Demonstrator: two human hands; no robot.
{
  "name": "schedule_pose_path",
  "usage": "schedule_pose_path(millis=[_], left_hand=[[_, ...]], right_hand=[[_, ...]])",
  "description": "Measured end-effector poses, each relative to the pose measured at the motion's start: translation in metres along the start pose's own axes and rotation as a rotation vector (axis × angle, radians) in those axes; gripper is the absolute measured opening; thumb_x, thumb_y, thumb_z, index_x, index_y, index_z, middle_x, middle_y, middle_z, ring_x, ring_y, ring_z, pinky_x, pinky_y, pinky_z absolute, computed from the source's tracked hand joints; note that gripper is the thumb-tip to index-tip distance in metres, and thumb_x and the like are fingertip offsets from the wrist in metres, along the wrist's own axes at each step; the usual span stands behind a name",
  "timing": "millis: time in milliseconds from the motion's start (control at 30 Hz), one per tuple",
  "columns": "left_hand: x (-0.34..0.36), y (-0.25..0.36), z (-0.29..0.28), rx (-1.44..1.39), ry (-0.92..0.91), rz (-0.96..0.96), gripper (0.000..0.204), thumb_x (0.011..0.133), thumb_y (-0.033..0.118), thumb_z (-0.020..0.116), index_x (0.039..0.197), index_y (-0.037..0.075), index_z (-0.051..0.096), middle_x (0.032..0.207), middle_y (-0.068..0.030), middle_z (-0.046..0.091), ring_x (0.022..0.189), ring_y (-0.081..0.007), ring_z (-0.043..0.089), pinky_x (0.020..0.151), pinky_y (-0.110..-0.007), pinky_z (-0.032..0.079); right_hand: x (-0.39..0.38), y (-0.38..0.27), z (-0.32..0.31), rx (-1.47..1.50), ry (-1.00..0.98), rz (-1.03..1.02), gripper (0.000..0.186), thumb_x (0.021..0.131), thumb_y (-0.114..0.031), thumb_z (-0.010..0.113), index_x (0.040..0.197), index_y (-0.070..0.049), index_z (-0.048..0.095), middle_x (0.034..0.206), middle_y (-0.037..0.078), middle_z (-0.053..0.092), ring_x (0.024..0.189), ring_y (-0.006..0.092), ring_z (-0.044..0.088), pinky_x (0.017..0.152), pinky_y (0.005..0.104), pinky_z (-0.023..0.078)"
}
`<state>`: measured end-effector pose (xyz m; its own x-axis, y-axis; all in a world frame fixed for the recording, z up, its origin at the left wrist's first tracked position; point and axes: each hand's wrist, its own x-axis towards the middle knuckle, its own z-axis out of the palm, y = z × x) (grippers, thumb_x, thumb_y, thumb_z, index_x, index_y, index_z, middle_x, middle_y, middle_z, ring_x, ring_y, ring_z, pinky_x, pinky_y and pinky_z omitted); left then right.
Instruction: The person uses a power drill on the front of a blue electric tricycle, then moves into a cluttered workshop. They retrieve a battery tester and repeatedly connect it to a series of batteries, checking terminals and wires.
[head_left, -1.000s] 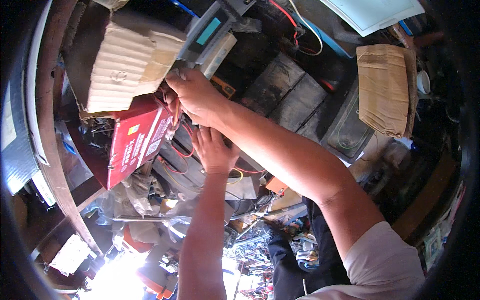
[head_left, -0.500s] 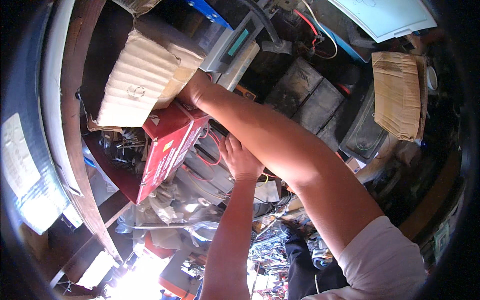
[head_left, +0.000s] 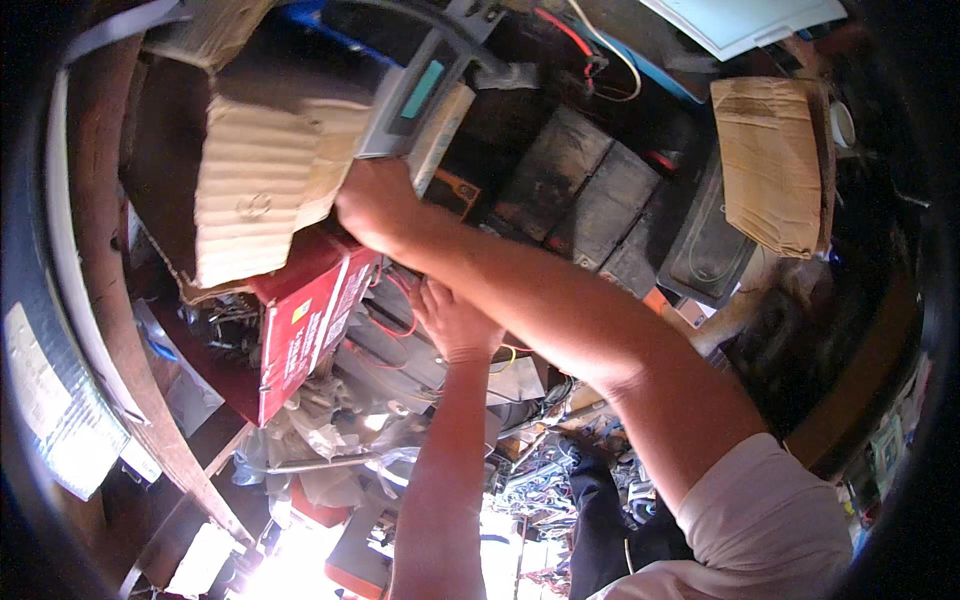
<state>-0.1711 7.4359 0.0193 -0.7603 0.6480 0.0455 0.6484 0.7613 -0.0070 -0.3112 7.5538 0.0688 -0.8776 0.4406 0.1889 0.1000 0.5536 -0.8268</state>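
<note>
My right hand (head_left: 378,198) is between the torn cardboard flap (head_left: 250,190) and a grey device with a small green display (head_left: 410,100). The back of the hand shows, its fingers are mostly hidden, and I cannot make out what they touch. Below it stands a red printed box (head_left: 308,325), tilted, with a jumble of small parts visible beside its wall. My left hand (head_left: 455,318) is under my right forearm, fingers stretched and slightly apart, near thin red wires (head_left: 398,322) and a flat grey surface. Nothing shows in its grasp.
Dark block-shaped units (head_left: 580,190) lie beyond my right forearm. Further right are a black case (head_left: 708,255) and a folded cardboard piece (head_left: 770,160). A wooden post (head_left: 110,270) runs down the left side. Clear plastic bags (head_left: 340,440) and tangled wires lie below.
My right hand has come further out from behind the cardboard flap, toward the grey device. My left hand stays beneath the right forearm. The whole view has shifted a little.
</note>
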Motion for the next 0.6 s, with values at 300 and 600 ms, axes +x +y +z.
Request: schedule_pose_path(millis=[300,600], left_hand=[[-0.004,-0.003,0.013,-0.245,-0.117,-0.087,0.079,0.08,0.033,0.071,0.143,0.003,0.036,0.146,-0.021,0.036,0.135,-0.0335,0.035,0.112,-0.047,0.026],[0.008,0.005,-0.009,-0.127,0.073,0.009,0.077,0.083,0.062,0.051,0.134,0.006,0.046,0.126,-0.0136,0.052,0.117,-0.0317,0.05,0.103,-0.053,0.032]], right_hand=[[-0.061,-0.018,-0.038,0.402,-0.104,-0.035,0.047,0.077,0.005,0.057,0.124,-0.001,0.053,0.124,0.025,0.05,0.116,0.0408,0.05,0.097,0.0436,0.045],[-0.103,0.105,-0.122,0.252,0.054,0.248,0.023,0.077,-0.008,0.059,0.096,0.004,0.066,0.089,0.024,0.066,0.089,0.0388,0.064,0.078,0.0446,0.052]])
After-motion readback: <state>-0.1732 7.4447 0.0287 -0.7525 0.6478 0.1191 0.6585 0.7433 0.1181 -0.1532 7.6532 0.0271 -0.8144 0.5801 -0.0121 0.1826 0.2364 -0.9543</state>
